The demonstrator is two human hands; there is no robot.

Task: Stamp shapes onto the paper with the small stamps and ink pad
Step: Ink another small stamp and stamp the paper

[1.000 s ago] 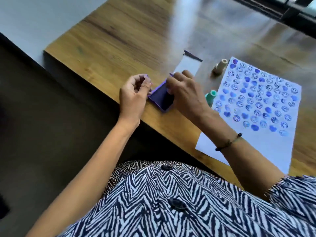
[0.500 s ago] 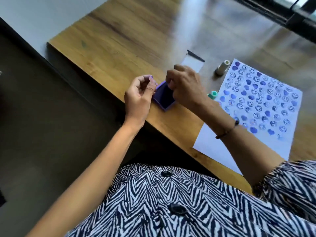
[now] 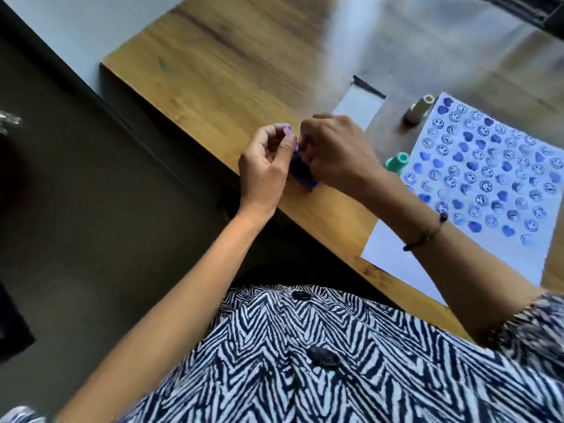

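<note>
The small purple ink pad [image 3: 300, 174] lies near the table's front edge, mostly hidden between my hands. My left hand [image 3: 265, 161] curls at its left side, thumb and fingertips against the pad's edge. My right hand [image 3: 338, 151] bends over its right side with fingers closed on it; whatever is under them is hidden. The white paper [image 3: 393, 248] lies to the right, covered with rows of blue smiley faces and hearts. A green stamp [image 3: 396, 161] lies at the paper's left edge, and a beige stamp [image 3: 419, 109] lies near its top corner.
A flat pale card with a dark edge [image 3: 357, 106] lies just behind my right hand. The wooden table [image 3: 229, 71] ends in a front edge right below the ink pad, with dark floor to the left. My patterned shirt fills the bottom.
My hands have drawn closer together around the ink pad, so its dark surface is now mostly covered. The view has shifted and is slightly blurred.
</note>
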